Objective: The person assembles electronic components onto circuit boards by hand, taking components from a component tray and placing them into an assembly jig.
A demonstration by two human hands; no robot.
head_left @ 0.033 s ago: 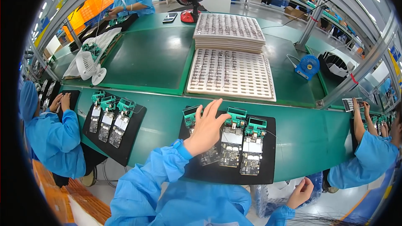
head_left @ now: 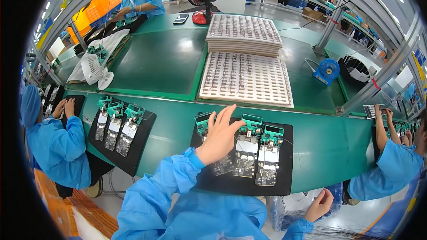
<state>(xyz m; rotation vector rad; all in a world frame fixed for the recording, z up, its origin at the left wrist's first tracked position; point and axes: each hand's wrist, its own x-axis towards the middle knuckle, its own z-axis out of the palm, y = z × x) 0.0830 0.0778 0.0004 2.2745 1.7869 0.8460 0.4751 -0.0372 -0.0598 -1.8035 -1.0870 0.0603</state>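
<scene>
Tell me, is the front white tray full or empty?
Partly full: dark parts fill columns on the left of the front white tray, while its right-hand slots look bare.

Three narrow, dark circuit boards, each joined to a green frame at its far end, lie side by side, components uppermost. The left board [head_left: 223, 166] is partly hidden by the left hand's spread fingers [head_left: 224, 120], its green frame [head_left: 203, 124] showing just left of them. The middle board [head_left: 244, 164] and right board [head_left: 267, 171], both with white panels, lie successively rightward of those fingers.
</scene>
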